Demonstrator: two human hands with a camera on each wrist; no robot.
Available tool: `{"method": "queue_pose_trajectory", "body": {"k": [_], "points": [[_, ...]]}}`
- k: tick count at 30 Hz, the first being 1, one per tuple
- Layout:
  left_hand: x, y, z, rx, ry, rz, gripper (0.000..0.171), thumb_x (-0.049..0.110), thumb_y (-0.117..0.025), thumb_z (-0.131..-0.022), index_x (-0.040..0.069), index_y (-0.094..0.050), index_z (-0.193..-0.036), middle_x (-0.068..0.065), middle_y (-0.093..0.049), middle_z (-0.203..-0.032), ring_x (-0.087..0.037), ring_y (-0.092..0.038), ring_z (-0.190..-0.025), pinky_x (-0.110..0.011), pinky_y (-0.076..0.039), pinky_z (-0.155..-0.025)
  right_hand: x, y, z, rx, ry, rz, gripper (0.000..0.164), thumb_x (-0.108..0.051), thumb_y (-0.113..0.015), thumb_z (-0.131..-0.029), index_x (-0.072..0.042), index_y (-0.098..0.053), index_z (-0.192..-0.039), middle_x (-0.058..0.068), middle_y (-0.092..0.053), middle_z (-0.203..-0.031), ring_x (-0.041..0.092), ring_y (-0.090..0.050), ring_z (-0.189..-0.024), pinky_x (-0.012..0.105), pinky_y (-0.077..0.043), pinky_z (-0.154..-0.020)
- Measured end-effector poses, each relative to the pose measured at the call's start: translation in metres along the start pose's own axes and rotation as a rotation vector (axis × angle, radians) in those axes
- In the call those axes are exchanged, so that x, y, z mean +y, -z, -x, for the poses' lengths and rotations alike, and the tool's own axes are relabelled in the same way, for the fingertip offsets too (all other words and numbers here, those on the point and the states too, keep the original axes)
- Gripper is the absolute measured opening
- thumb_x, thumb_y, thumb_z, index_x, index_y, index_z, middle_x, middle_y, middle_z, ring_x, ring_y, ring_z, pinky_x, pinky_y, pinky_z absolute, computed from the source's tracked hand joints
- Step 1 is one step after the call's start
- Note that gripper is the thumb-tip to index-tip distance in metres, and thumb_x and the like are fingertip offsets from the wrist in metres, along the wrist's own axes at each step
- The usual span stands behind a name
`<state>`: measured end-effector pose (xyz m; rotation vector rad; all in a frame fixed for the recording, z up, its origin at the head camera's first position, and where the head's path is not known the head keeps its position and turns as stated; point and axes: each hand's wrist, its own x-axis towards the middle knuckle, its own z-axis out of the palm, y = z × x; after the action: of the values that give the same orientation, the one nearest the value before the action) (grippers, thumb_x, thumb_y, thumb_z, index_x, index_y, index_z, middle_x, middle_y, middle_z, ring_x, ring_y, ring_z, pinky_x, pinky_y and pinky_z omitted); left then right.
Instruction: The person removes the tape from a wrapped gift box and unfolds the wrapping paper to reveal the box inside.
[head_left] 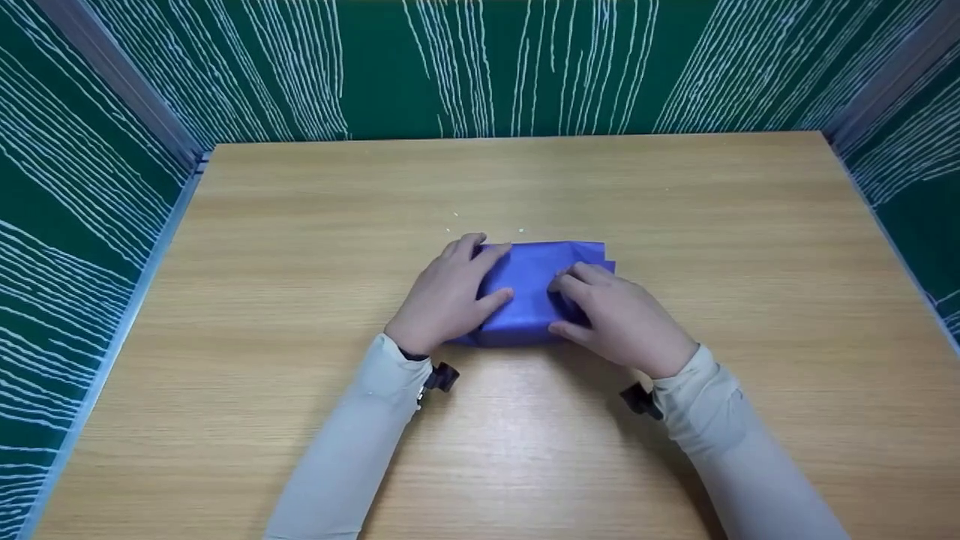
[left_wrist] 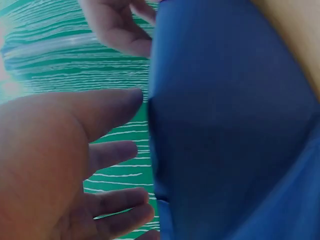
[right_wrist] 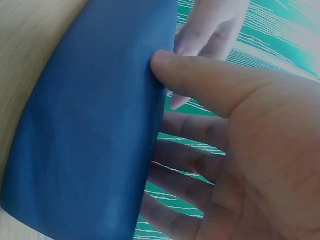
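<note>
A flat block wrapped in shiny blue-violet paper [head_left: 529,281] lies on the table in the head view. My left hand [head_left: 446,296] rests over its left end with fingers spread and thumb pointing across the top. On the right half is my right hand [head_left: 619,311], its fingers slightly bent on the top face and its thumb at the near edge. The left wrist view shows a folded paper end [left_wrist: 225,115] beside the left thumb [left_wrist: 110,107]. In the right wrist view the right thumb [right_wrist: 175,70] touches the edge of the wrapped block [right_wrist: 95,130].
The wooden table [head_left: 300,210] carries a few tiny white scraps [head_left: 521,230] just beyond the block. Green panels with white lines [head_left: 525,67] stand at the back and both sides. Small dark wrist cameras [head_left: 442,376] sit under both wrists.
</note>
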<state>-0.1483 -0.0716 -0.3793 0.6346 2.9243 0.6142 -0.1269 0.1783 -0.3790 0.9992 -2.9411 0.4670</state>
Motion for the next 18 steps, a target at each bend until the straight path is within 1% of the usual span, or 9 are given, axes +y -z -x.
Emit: {"method": "queue_pose_trajectory", "body": {"k": [4, 8, 13, 18], "points": [[-0.0004, -0.0030, -0.0011, -0.031, 0.002, -0.028, 0.059, 0.050, -0.058, -0.103, 0.024, -0.049, -0.155, -0.015, -0.036, -0.163, -0.034, -0.036, -0.149, -0.052, -0.035, -0.118, -0.0008, 0.0005, -0.0008, -0.009, -0.006, -0.001, 0.047, -0.036, -0.081, -0.091, -0.005, -0.066, -0.124, 0.010, -0.061, -0.111, 0.026, -0.061, -0.098, 0.045, -0.057, -0.087], [-0.0006, -0.0032, -0.0025, -0.040, -0.006, -0.044, 0.056, 0.049, -0.057, -0.103, 0.022, -0.053, -0.153, -0.016, -0.037, -0.162, -0.034, -0.035, -0.149, -0.051, -0.034, -0.119, -0.0009, 0.0009, -0.0011, -0.012, -0.010, -0.001, 0.048, -0.037, -0.080, -0.091, -0.005, -0.066, -0.125, 0.010, -0.062, -0.113, 0.026, -0.062, -0.100, 0.046, -0.057, -0.088], [-0.0023, -0.0010, -0.0046, -0.018, -0.011, -0.041, 0.052, 0.047, -0.059, -0.103, 0.020, -0.058, -0.147, -0.013, -0.043, -0.158, -0.031, -0.042, -0.145, -0.049, -0.040, -0.115, -0.0002, 0.0002, -0.0013, 0.001, -0.006, -0.008, 0.047, -0.036, -0.081, -0.091, -0.005, -0.066, -0.124, 0.010, -0.061, -0.112, 0.026, -0.062, -0.100, 0.046, -0.056, -0.087], [-0.0052, 0.0012, -0.0075, 0.014, -0.015, -0.020, 0.043, 0.041, -0.063, -0.102, 0.021, -0.064, -0.139, -0.009, -0.054, -0.148, -0.026, -0.051, -0.136, -0.047, -0.046, -0.108, -0.0004, -0.0007, -0.0002, 0.009, -0.001, -0.012, 0.045, -0.035, -0.081, -0.091, -0.005, -0.066, -0.121, 0.008, -0.060, -0.109, 0.025, -0.059, -0.096, 0.044, -0.055, -0.083]]}}
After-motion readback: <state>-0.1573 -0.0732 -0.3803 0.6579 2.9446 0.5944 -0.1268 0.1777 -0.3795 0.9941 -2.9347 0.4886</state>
